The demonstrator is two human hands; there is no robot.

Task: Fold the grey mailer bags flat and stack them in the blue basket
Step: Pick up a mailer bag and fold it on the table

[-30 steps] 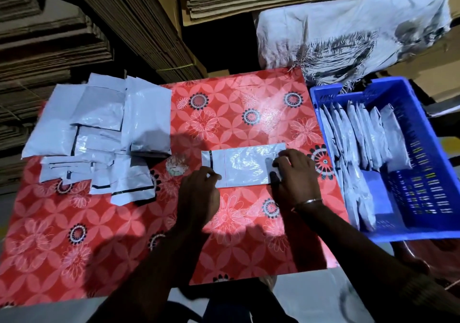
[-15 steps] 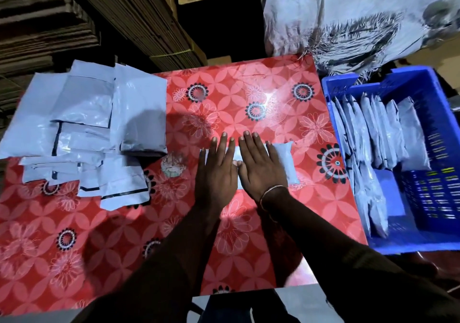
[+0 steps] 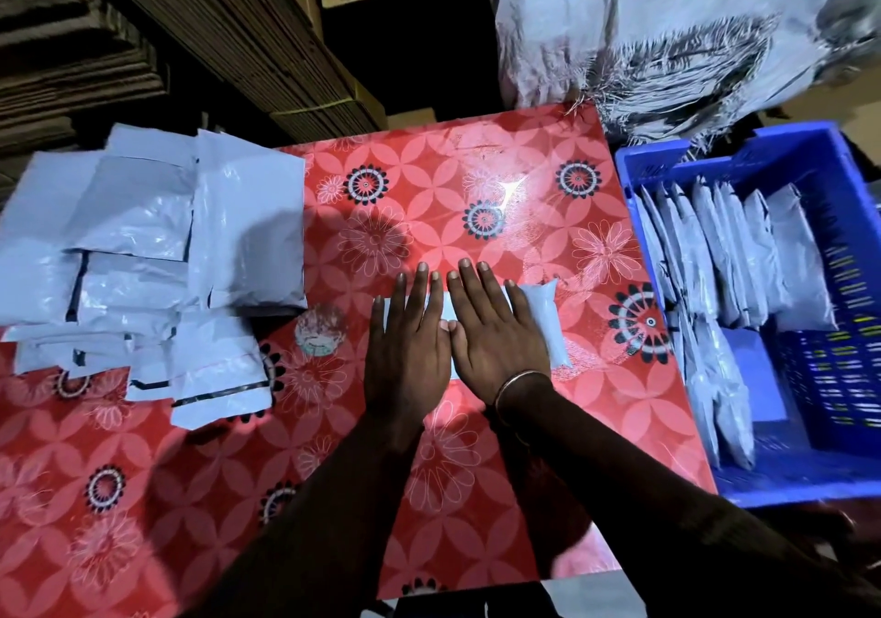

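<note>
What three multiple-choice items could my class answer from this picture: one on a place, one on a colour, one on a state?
1. Where is the basket?
A. right of the table
B. left of the table
C. on the bag pile

2. What colour is the table?
A. green, plain
B. red, flowered
C. white, striped

3. How do the hands lie on the bag?
A. both fists
B. one raised
C. both flat, pressing

Answers:
1 A, its blue wall runs along the table's right edge.
2 B, red with flower prints.
3 C, the left hand and right hand lie side by side, fingers straight, on the bag.
</note>
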